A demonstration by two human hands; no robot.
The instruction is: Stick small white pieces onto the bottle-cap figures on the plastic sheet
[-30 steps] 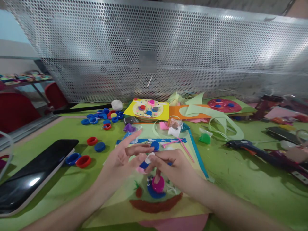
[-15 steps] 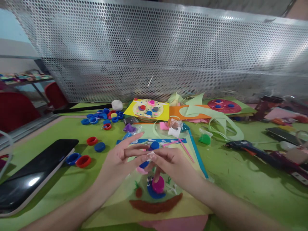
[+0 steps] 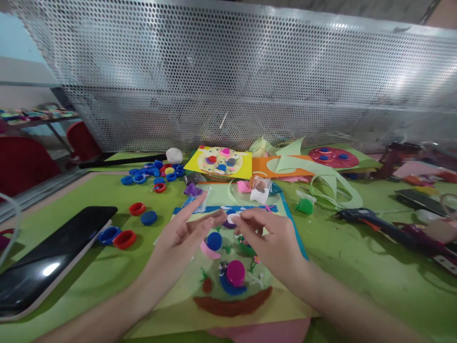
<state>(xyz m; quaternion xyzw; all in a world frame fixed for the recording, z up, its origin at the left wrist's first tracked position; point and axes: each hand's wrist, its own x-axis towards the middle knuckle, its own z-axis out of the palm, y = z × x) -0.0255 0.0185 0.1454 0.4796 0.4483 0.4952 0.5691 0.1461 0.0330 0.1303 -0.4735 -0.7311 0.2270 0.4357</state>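
In the head view, the right hand (image 3: 273, 236) pinched a white piece (image 3: 233, 218) over the sheet (image 3: 178, 313); the left hand (image 3: 178, 238), fingers parted, looked empty. The pink-capped snail (image 3: 235, 273), blue-capped snail (image 3: 214, 241) and brown strip (image 3: 233, 304) seemed done; the white piece was unplaced.

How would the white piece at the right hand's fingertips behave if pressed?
The white piece is probably light, being small beside the right hand. It may squash rather than snap if it is the same matte, clay-like stuff as the brown strip. Its blurred outline leaves its stiffness uncertain.
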